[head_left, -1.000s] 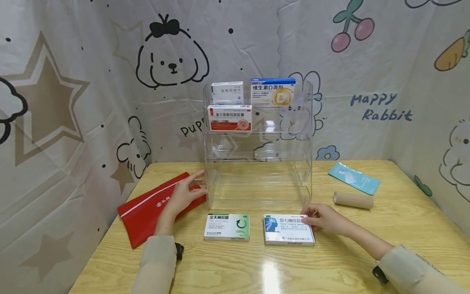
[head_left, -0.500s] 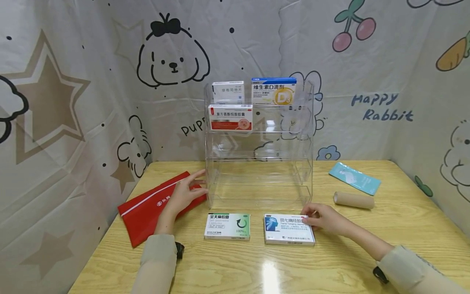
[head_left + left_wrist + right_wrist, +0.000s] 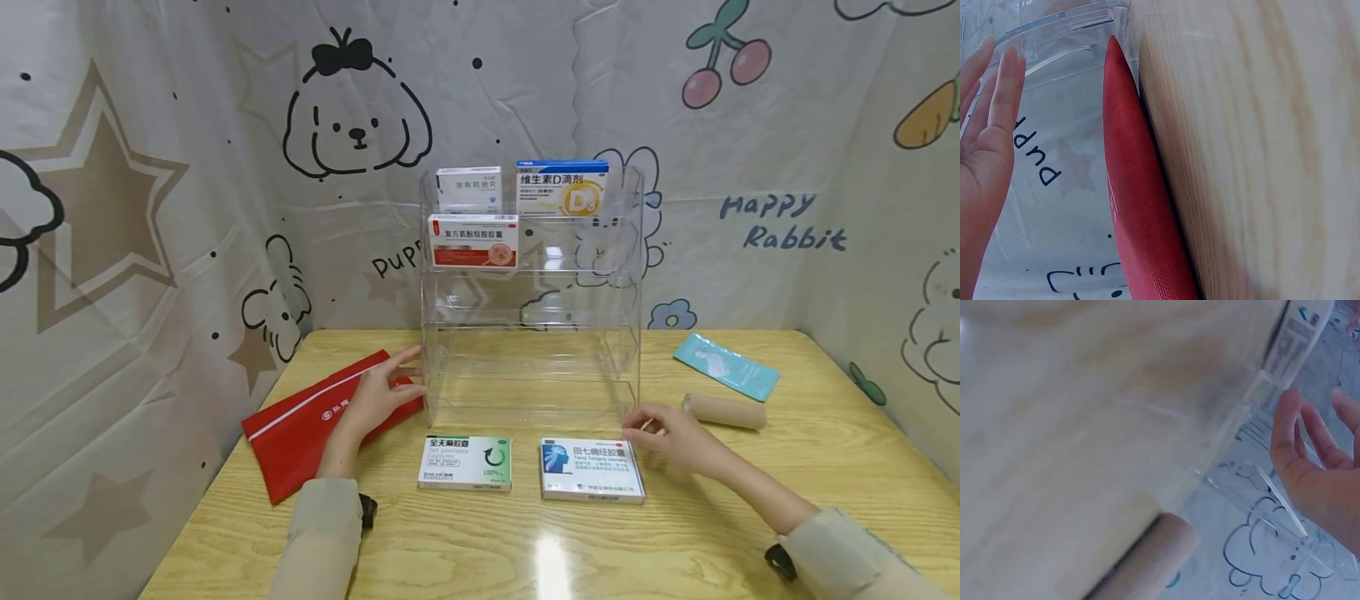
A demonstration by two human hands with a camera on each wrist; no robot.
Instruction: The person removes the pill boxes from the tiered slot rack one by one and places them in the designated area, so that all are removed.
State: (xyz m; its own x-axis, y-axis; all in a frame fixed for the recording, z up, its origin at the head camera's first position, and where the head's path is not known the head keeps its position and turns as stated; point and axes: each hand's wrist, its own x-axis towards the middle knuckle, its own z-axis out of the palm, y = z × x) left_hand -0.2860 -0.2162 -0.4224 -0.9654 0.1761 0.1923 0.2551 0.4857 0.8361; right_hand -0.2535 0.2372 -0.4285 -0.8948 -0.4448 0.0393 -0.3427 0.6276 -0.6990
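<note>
In the head view a clear acrylic rack [image 3: 532, 367] with several tiers stands on the wooden table. My left hand [image 3: 375, 396] has its fingers extended at the rack's left side, fingertips at or against the edge. A white-and-blue medicine box [image 3: 591, 471] lies flat in front of the rack at the right. My right hand [image 3: 667, 433] is just off this box's upper right corner, fingers loosely bent; in the right wrist view a gap shows between fingers and thumb, with nothing held. A white-and-green medicine box [image 3: 465, 462] lies flat to the left of the other.
On the rack's upper tiers stand a white box [image 3: 468, 190], a blue-topped vitamin D box [image 3: 562, 187] and a red-and-white box [image 3: 472, 242]. A red pouch [image 3: 315, 429] lies left; a cardboard tube [image 3: 725, 411] and a teal packet [image 3: 726, 367] lie right.
My right hand has let go of the white-and-blue box and shifted slightly up and right. That box stays where it lay. My left hand has kept its place.
</note>
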